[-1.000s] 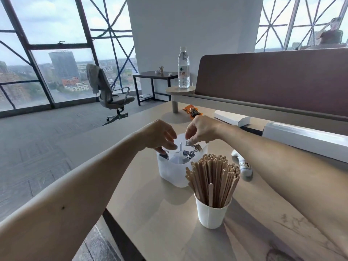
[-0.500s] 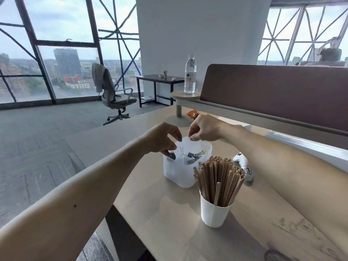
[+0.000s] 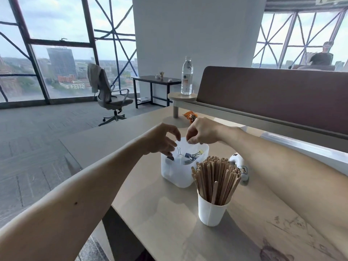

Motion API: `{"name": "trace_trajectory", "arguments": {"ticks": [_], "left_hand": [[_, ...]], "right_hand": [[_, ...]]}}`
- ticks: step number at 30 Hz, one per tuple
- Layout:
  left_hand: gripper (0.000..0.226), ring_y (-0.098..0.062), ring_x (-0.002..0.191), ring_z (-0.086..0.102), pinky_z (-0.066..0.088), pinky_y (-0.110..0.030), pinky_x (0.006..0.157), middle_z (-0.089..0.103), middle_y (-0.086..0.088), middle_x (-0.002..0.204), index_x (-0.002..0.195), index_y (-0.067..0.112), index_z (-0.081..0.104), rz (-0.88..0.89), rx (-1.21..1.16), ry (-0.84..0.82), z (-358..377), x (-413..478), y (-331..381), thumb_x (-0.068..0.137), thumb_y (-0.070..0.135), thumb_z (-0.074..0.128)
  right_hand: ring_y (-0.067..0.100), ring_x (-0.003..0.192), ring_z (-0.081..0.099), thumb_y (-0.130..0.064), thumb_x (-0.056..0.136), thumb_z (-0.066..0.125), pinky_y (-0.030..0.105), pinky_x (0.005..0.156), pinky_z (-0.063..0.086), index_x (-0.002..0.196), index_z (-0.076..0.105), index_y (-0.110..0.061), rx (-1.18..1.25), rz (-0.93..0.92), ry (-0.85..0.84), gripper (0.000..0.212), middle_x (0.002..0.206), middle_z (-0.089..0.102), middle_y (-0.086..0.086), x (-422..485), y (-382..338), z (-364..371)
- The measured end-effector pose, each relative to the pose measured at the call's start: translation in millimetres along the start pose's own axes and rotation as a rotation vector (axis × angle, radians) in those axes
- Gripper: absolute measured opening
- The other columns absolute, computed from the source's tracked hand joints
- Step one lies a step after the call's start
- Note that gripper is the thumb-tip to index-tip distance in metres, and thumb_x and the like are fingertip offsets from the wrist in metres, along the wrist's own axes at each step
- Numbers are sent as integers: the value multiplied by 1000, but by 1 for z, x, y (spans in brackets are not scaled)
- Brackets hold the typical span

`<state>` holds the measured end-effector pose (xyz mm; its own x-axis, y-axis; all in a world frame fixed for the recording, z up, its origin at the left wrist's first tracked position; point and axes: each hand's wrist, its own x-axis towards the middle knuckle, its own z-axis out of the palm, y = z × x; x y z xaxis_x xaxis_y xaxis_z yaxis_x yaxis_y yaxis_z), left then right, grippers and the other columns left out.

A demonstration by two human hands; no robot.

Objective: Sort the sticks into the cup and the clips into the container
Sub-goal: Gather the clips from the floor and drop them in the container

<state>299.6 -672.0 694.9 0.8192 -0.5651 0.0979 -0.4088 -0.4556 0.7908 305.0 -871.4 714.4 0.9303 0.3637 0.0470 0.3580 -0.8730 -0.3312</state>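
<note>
Reaching into one container [image 3: 177, 176] holding three visible clips [image 3: 192, 155], the left grip [image 3: 162, 140] pinches one; the right grip [image 3: 203, 131] curls empty.

A water bottle [image 3: 187, 76] stands at twelve o'clock. A grey chair [image 3: 110, 95] sits at ten o'clock.

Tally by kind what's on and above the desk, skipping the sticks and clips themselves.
Translucent container: 1
White paper cup: 1
Water bottle: 1
Orange snack packet: 1
White labelled device: 1
Total: 5
</note>
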Motion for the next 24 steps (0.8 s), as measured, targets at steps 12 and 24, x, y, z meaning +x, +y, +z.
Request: {"name": "trace_trajectory", "arguments": {"ticks": [12,24], "left_hand": [[26,-24,91,71,60,-34,55,60,4,105,99,11,65,-23,72,60,-7,6,-9,82,-8,70],[5,-9,64,59,46,-23,63,66,0,72,85,19,71,45,609,464,-79,-59,-24,87,22,67]], "right_hand": [[12,75,68,-17,93,67,21,61,53,98,75,-12,-18,15,-23,11,90,72,-3,4,1,5],[2,69,56,-21,94,64,16,58,36,95,75,-15,-200,-74,82,13,71,58,-17,12,-87,-20]]}}
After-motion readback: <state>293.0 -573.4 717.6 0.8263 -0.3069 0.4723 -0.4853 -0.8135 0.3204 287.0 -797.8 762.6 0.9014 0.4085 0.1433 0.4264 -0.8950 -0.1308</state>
